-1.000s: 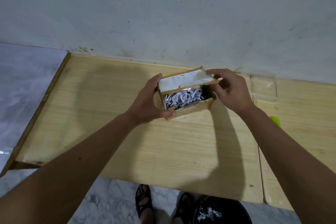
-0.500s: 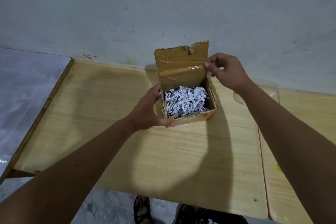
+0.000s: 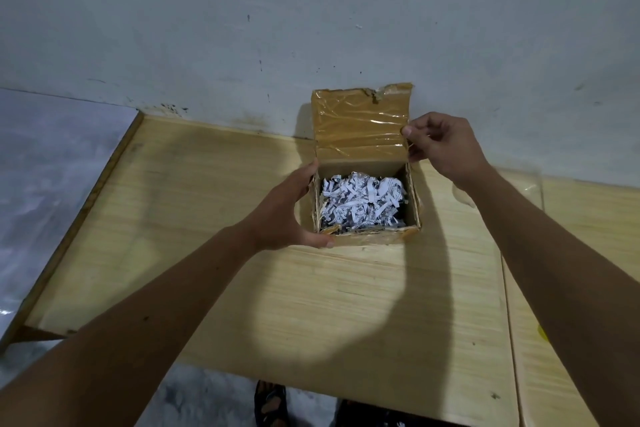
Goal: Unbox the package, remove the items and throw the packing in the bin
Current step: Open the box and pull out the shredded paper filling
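A small brown cardboard box (image 3: 377,237) wrapped in clear tape stands on the wooden table (image 3: 242,270) near the wall. Its lid (image 3: 360,121) is raised upright at the back. Shredded white printed paper (image 3: 362,203) fills the inside and hides whatever lies under it. My left hand (image 3: 287,215) grips the box's left front corner, thumb along the front wall. My right hand (image 3: 443,144) pinches the right edge of the raised lid.
A white wall runs right behind the box. A second wooden board (image 3: 568,288) adjoins on the right, with clear plastic packaging (image 3: 530,187) on it and a yellow-green bit (image 3: 541,330) at my right forearm. A sandalled foot (image 3: 270,404) shows below the table's front edge.
The lid went from nearly shut to fully upright, lifted by my right hand. The shredded paper is now fully exposed. My left hand kept its hold on the box.
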Demonstrator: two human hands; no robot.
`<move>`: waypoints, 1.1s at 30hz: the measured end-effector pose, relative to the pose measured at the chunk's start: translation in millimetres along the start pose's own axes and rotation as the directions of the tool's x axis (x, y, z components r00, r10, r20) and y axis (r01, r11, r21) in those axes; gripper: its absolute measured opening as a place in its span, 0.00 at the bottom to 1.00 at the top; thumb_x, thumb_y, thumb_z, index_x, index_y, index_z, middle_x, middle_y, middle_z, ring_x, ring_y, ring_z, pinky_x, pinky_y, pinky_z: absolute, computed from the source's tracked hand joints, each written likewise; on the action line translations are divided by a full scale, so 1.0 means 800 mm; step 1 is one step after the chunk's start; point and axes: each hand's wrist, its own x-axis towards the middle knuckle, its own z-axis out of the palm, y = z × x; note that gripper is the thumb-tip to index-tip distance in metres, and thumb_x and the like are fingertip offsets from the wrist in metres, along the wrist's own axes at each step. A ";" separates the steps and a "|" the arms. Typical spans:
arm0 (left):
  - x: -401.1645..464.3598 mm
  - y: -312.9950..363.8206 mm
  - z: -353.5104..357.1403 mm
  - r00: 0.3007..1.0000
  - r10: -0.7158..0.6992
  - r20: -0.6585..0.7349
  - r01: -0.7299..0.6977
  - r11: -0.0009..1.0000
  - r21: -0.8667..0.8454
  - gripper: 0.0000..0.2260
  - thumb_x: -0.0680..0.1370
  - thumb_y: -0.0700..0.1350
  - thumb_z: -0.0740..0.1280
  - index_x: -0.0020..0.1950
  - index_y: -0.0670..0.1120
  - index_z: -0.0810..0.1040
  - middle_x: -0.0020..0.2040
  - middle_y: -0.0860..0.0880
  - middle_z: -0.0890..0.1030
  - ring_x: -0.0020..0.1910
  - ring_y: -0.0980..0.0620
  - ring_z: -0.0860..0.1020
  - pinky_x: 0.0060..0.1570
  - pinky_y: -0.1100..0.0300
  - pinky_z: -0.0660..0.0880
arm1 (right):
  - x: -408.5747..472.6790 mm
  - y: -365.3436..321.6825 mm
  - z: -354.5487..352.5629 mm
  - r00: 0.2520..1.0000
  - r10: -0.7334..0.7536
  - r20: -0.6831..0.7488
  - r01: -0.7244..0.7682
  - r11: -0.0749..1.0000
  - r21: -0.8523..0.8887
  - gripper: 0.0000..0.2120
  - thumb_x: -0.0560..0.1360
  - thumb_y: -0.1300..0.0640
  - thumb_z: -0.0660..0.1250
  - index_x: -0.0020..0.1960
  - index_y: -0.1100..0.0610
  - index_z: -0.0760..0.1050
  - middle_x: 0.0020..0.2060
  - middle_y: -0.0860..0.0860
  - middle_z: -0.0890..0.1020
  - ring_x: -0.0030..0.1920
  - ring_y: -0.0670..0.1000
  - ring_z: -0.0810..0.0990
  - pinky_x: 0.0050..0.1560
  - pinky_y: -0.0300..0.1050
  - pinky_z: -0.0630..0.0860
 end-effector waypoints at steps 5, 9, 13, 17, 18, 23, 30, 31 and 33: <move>0.004 0.001 -0.007 0.999 0.025 0.029 -0.027 0.997 0.067 0.62 0.60 0.61 0.84 0.85 0.47 0.53 0.84 0.49 0.61 0.82 0.52 0.61 0.79 0.43 0.64 | -0.023 -0.005 -0.006 0.994 -0.017 -0.105 0.010 0.998 -0.065 0.11 0.76 0.54 0.76 0.54 0.58 0.82 0.41 0.60 0.86 0.37 0.58 0.85 0.46 0.58 0.85; 0.005 0.001 -0.009 0.998 0.019 0.051 -0.024 0.995 0.098 0.63 0.60 0.65 0.82 0.85 0.46 0.52 0.84 0.48 0.59 0.83 0.50 0.59 0.79 0.40 0.63 | -0.070 -0.029 -0.007 0.952 -0.227 -0.204 0.183 0.959 -0.215 0.16 0.74 0.56 0.78 0.57 0.57 0.77 0.43 0.54 0.83 0.41 0.53 0.83 0.46 0.46 0.81; 0.009 0.003 -0.012 0.996 0.012 0.085 -0.019 0.996 0.085 0.64 0.59 0.64 0.82 0.85 0.46 0.51 0.84 0.48 0.59 0.83 0.50 0.59 0.80 0.43 0.62 | -0.089 -0.042 0.011 0.944 -0.160 0.288 0.234 0.941 -0.244 0.24 0.68 0.49 0.82 0.61 0.50 0.80 0.51 0.47 0.85 0.50 0.47 0.84 0.54 0.48 0.83; 0.012 0.001 -0.012 0.995 0.003 0.104 -0.008 0.998 0.056 0.65 0.58 0.60 0.84 0.85 0.47 0.51 0.83 0.49 0.60 0.81 0.50 0.62 0.80 0.49 0.62 | -0.075 -0.031 0.035 0.831 -0.030 0.555 0.334 0.826 -0.455 0.40 0.66 0.39 0.81 0.74 0.44 0.71 0.67 0.44 0.78 0.64 0.45 0.77 0.63 0.43 0.74; 0.012 0.000 -0.012 0.994 0.003 0.108 -0.009 0.998 0.055 0.64 0.58 0.59 0.85 0.85 0.47 0.51 0.83 0.49 0.61 0.81 0.50 0.62 0.79 0.51 0.62 | -0.071 -0.029 0.040 0.818 0.004 0.575 0.339 0.804 -0.488 0.42 0.66 0.39 0.81 0.76 0.44 0.69 0.69 0.44 0.77 0.65 0.46 0.76 0.62 0.42 0.72; 0.014 -0.004 -0.011 0.994 0.013 0.106 -0.016 0.999 0.029 0.64 0.58 0.53 0.87 0.85 0.47 0.52 0.81 0.50 0.62 0.80 0.50 0.65 0.77 0.56 0.63 | -0.061 -0.023 0.058 0.770 0.098 0.631 0.445 0.625 -0.641 0.42 0.69 0.36 0.75 0.79 0.43 0.64 0.69 0.46 0.75 0.67 0.51 0.76 0.66 0.51 0.74; 0.013 -0.004 -0.010 0.996 0.056 0.070 -0.059 0.997 0.040 0.62 0.58 0.59 0.84 0.84 0.44 0.54 0.80 0.47 0.64 0.80 0.46 0.65 0.77 0.43 0.67 | -0.055 -0.019 0.082 0.733 0.113 0.671 0.553 0.475 -0.684 0.41 0.70 0.39 0.75 0.79 0.47 0.64 0.70 0.49 0.75 0.68 0.55 0.77 0.65 0.49 0.74; 0.013 -0.005 -0.009 0.996 0.063 0.066 -0.067 0.997 0.047 0.62 0.59 0.59 0.84 0.84 0.44 0.55 0.80 0.46 0.64 0.80 0.46 0.65 0.77 0.42 0.67 | -0.055 -0.018 0.083 0.737 0.118 0.666 0.544 0.481 -0.687 0.41 0.70 0.40 0.75 0.79 0.48 0.64 0.69 0.50 0.76 0.67 0.55 0.77 0.64 0.48 0.74; 0.012 -0.005 -0.009 0.996 0.070 0.061 -0.073 0.996 0.059 0.62 0.59 0.60 0.84 0.84 0.44 0.55 0.80 0.47 0.64 0.80 0.46 0.65 0.77 0.41 0.67 | -0.054 -0.017 0.085 0.746 0.115 0.656 0.533 0.487 -0.692 0.40 0.71 0.40 0.75 0.78 0.49 0.65 0.68 0.51 0.77 0.66 0.55 0.77 0.62 0.47 0.74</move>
